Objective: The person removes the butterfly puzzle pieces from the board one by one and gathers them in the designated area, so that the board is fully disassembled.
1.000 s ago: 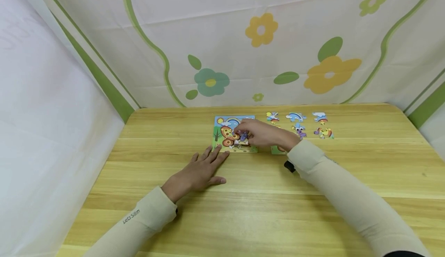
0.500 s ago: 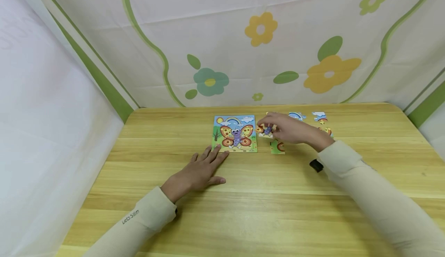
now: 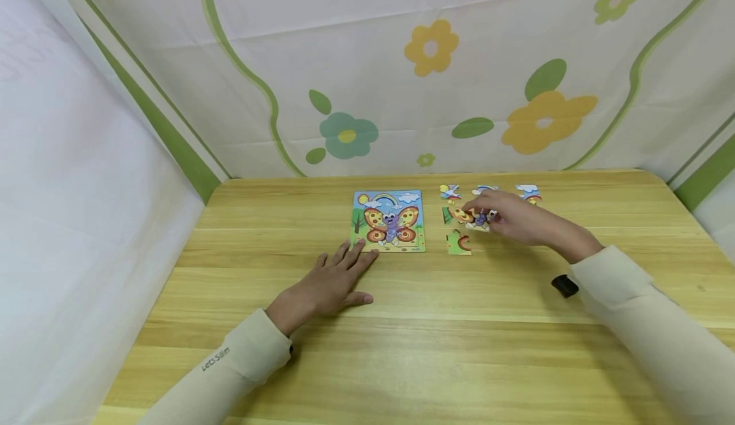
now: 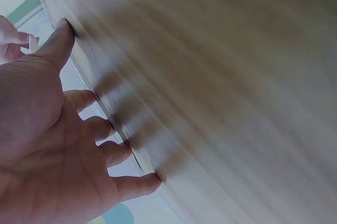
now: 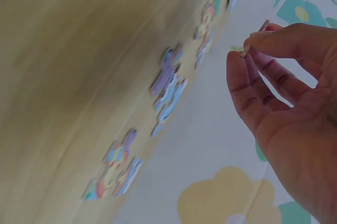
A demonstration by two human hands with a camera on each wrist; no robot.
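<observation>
My right hand [image 3: 519, 217] pinches a jigsaw piece [image 3: 480, 219] with an orange wing, purple body and white feet. It holds the piece over the other puzzle pieces, and the right wrist view shows the held piece nearly edge-on. To the left lies a square butterfly picture board [image 3: 381, 196], with a sun, rainbow and purple butterfly. My left hand [image 3: 330, 284] rests on the table with fingers spread, its fingertips at the board's lower left edge. In the left wrist view, the fingertips [image 4: 152, 177] lie along that thin edge.
Loose pieces lie right of the board: a sun piece [image 3: 450, 192], a green piece [image 3: 459, 244], a cloud piece [image 3: 528, 191] and a purple piece [image 5: 166, 71], partly hidden in the head view. A flowered white cloth [image 3: 344, 80] stands behind the wooden table [image 3: 402, 348].
My right hand has moved right from over the board, carrying the wing-and-body piece across to the loose pieces. The butterfly picture is uncovered. My left hand has stayed in place.
</observation>
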